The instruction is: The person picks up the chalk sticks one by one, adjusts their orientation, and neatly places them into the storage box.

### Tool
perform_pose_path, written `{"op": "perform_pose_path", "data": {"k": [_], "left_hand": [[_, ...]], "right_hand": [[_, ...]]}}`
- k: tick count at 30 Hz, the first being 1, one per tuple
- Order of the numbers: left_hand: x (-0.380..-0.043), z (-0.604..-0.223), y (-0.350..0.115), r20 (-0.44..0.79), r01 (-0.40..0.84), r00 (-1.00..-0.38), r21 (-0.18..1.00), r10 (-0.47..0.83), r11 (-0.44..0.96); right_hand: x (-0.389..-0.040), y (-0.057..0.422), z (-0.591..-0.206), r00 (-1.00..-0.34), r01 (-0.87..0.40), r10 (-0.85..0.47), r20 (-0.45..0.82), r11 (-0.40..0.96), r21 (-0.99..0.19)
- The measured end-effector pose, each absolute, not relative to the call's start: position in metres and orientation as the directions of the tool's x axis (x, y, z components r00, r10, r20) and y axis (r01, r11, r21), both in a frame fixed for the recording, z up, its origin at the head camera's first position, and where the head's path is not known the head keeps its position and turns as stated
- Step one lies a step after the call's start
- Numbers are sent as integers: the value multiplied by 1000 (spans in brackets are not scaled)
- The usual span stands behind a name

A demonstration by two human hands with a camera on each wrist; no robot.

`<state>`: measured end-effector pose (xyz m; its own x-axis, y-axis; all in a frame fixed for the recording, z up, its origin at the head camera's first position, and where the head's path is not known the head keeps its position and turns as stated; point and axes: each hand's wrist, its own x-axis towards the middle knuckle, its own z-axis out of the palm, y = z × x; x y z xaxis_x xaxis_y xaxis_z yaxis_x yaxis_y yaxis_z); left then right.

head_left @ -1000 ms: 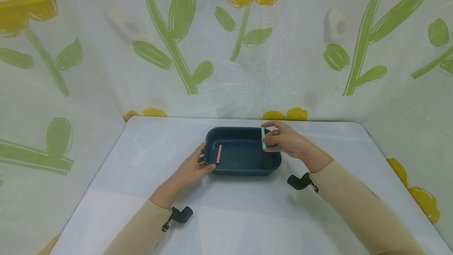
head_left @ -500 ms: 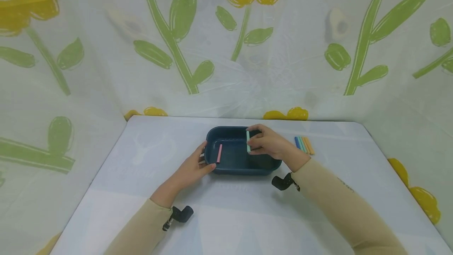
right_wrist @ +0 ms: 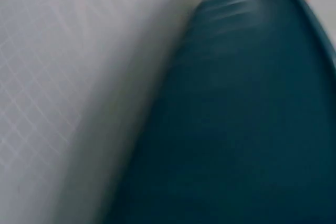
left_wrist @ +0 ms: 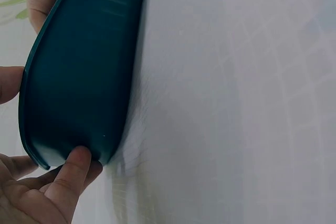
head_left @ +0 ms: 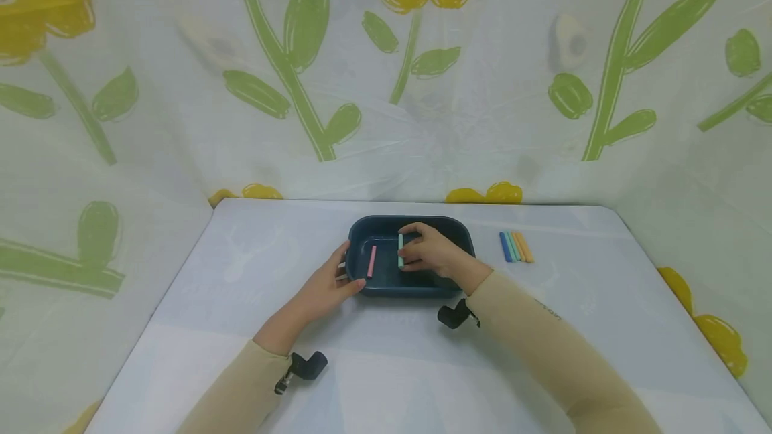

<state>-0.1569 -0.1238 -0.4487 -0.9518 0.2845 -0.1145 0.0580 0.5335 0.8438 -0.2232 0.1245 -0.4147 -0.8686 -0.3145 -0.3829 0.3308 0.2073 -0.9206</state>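
A dark teal tray [head_left: 410, 292] with raised walls lies near the back of the white table. My left hand [head_left: 326, 286] holds the tray's left end, thumb at the front corner; in the left wrist view the left hand [left_wrist: 47, 195] has thumb and fingers around that end. Over the inside of the tray, my right hand [head_left: 431, 253] pinches a light green chalk stick [head_left: 401, 251], held lengthwise front to back. Whether that chalk touches the tray floor I cannot tell. A pink chalk stick [head_left: 371, 262] lies inside the tray at the left. In the right wrist view the tray wall [right_wrist: 236, 103] hides the right hand.
Right of the tray lies a row of several chalk sticks: a blue chalk [head_left: 505, 247], a green chalk [head_left: 515, 247] and orange chalks [head_left: 526, 247] among them. A flower-patterned sheet [head_left: 482, 119] stands behind the table's back edge.
My right hand has carried the light green chalk leftward and lower, from the tray's right end to its middle, uncovering the row of chalks at the right. The left hand has stayed put.
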Motion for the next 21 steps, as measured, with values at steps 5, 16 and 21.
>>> {"op": "perform_pose_path", "data": {"k": [5, 16, 21], "left_hand": [[-157, -450, -124, -127, 45, -952, 843, 279, 536], [-156, -448, -124, -133, 38, -950, 848, 282, 528], [-154, -447, -124, -130, 41, -949, 851, 286, 523]], "right_hand": [[-226, 117, -424, -870, 340, -281, -404, 250, -907], [-231, 104, -435, -866, 336, -267, -423, 316, -887], [-232, 99, -435, -864, 330, -257, -434, 361, -872]]}}
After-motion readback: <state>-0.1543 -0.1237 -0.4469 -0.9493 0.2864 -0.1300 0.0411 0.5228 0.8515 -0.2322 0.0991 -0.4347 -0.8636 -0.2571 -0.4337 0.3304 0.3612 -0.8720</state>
